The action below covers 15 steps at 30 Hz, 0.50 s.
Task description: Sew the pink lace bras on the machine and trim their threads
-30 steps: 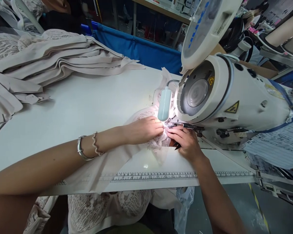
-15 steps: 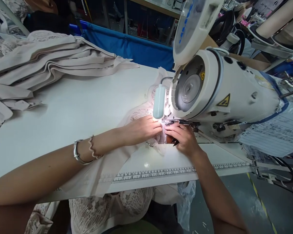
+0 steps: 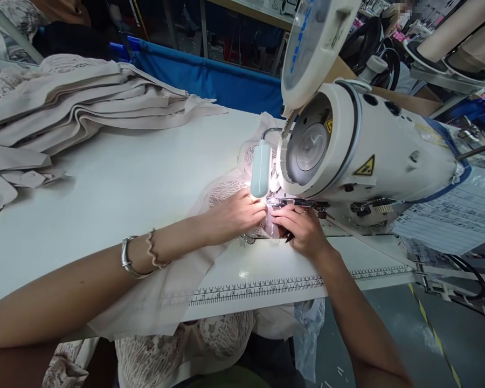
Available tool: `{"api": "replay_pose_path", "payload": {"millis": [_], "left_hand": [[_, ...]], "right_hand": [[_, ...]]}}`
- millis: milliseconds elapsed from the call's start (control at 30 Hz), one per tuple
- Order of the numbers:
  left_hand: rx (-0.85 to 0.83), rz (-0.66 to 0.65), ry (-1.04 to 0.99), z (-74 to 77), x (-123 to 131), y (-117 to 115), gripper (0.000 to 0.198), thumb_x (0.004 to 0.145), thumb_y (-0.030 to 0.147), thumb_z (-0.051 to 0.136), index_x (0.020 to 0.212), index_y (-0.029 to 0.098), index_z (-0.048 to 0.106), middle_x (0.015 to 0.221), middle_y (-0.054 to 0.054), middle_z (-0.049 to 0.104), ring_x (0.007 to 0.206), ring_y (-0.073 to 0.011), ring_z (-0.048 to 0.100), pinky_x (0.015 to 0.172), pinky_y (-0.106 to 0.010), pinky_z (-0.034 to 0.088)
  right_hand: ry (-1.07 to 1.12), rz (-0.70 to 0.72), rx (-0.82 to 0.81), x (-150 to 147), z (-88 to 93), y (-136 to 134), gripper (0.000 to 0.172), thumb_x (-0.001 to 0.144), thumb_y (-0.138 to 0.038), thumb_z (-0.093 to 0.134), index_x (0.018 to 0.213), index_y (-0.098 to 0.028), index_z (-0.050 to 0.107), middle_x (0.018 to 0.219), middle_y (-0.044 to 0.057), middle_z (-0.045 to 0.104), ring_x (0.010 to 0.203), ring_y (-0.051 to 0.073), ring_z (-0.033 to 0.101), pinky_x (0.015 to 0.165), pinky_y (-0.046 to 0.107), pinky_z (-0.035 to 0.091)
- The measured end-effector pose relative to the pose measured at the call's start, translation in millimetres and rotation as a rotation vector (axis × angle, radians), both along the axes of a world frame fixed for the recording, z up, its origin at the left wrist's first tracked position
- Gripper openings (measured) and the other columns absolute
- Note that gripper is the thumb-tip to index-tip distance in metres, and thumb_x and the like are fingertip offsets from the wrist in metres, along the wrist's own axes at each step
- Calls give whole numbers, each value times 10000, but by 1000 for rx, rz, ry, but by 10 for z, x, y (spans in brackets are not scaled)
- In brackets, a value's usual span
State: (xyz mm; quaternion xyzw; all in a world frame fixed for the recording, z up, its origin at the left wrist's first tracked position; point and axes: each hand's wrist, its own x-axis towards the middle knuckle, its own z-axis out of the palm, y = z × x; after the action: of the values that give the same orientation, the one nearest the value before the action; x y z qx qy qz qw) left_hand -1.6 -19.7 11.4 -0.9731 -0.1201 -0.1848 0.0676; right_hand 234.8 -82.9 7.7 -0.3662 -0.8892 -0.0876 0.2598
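Cloth (image 3: pixel 189 269) has drawn in toward the sewing machine (image 3: pixel 396 145) over the last second: its edge, which spread out below the left hand (image 3: pixel 236 215) earlier, now ends nearer the fingers, and a thin curved wire (image 3: pixel 248 238) shows just below that hand. The view has also swung a little to the right.

Largest is the white table (image 3: pixel 145 178), with a ruler (image 3: pixel 267 285) marked along its near edge. On its right stands the machine, the cover (image 3: pixel 317 48) on its round end lifted. A pile of beige pieces (image 3: pixel 84 102) lies in layers on the left, near a blue sheet (image 3: pixel 210 73) beyond the far edge. Below the near edge rests a lace bra (image 3: pixel 226 334).

The cloth being handled lies at the needle end of the machine; it runs from behind the small lamp (image 3: pixel 260 170), passes under the left hand and trails beneath that forearm over the table's near edge. Left fingers are bent and close together, pressing on its lace; whether they pinch a fold, I cannot tell. The right hand (image 3: pixel 303 229) sits opposite, its fingertips close together beside the lit spot; their exact grip cannot be told. Smallest are a silver bracelet (image 3: pixel 125 257) and a wavy band (image 3: pixel 151 250) on the left wrist.
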Motion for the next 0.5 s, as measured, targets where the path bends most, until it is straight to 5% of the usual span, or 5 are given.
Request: {"api": "replay_pose_path", "payload": {"millis": [167,333,500], "left_hand": [[-30,52,-24,4,8,-9,310,1012,64,379,789,163,572,726,-31,617,680,-169,517,654,-332,347],[-42,107,-18,-9,22,-83,257,1031,147,408,955,128,653,968,-107,695,808,-204,584,743,-362,409],[-89,-76,13,-18,63,-177,344,997,12,350,1047,112,675,1010,-105,701,906,-197,592,787,-333,461]], "right_hand": [[-9,-8,14,3,-5,-7,375,895,30,455,1031,-193,724,1034,44,786,952,208,669,812,353,524],[-5,-38,-25,36,-42,-5,351,910,-3,482,1069,-198,726,1088,52,784,975,220,679,838,370,534],[16,-12,-12,22,-13,-22,209,915,-47,566,911,-188,721,1007,49,790,946,206,675,827,341,510]]}}
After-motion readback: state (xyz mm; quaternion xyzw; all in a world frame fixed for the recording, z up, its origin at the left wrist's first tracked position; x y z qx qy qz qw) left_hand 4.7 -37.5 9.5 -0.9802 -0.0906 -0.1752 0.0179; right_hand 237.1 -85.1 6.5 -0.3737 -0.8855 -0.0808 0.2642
